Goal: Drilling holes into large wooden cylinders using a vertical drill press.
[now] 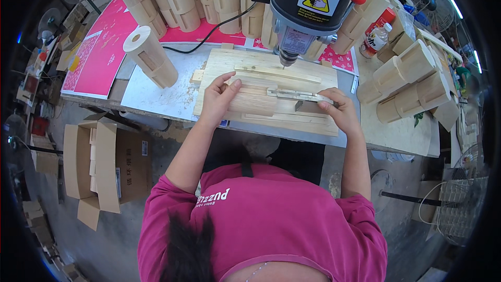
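A pale wooden cylinder [253, 103] lies on its side on a wooden board [211, 81] with raised strips. My left hand [220, 95] is closed around the cylinder's left end, thumb on top. At the cylinder's right end, my right hand [339, 107] pinches a narrow slotted strip [295, 94], whose left end rests over the cylinder. It looks partly metal; its exact kind cannot be made out. A small dark plate sticks down beneath the strip. Just beyond my hands stands a drill press [308, 0], its chuck [288, 57] above the board with a thin bit pointing down.
Many wooden cylinders with cut-out slots stand behind the drill press, and one [151, 57] stands at left. More cylinders [399, 73] lie stacked at right, near a bottle [376, 39]. A black cable [214, 31] crosses the table. An open cardboard box [107, 167] sits below left.
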Tool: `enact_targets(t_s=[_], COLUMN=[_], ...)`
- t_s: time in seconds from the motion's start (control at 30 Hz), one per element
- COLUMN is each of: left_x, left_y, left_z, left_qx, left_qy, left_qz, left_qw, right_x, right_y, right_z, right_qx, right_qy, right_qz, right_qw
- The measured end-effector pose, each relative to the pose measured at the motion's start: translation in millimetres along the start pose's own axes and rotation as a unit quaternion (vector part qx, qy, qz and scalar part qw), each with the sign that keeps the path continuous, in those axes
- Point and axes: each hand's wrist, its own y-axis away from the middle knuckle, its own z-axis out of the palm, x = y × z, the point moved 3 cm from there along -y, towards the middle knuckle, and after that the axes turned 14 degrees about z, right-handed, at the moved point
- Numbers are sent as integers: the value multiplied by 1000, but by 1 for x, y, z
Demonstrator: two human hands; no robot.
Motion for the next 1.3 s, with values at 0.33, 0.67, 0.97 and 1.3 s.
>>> enact_targets(t_s=[0.33,0.67,0.97,1.3], left_x=[-8,-7,-17,-26], left_y=[35,20,-8,-27], left_z=[29,45,20,5], left_qx=[-91,-108,-60,-177], left_qy=[-104,-213,-390,-429], left_qz=[121,207,305,248], left_qw=[983,949,867,850], right_x=[7,25,24,7], right_y=[13,-7,-27,-24], right_z=[5,7,26,20], right_qx=[239,213,233,173], right_qy=[169,249,212,184], right_qz=[-134,125,98,100], right_qw=[947,936,944,962])
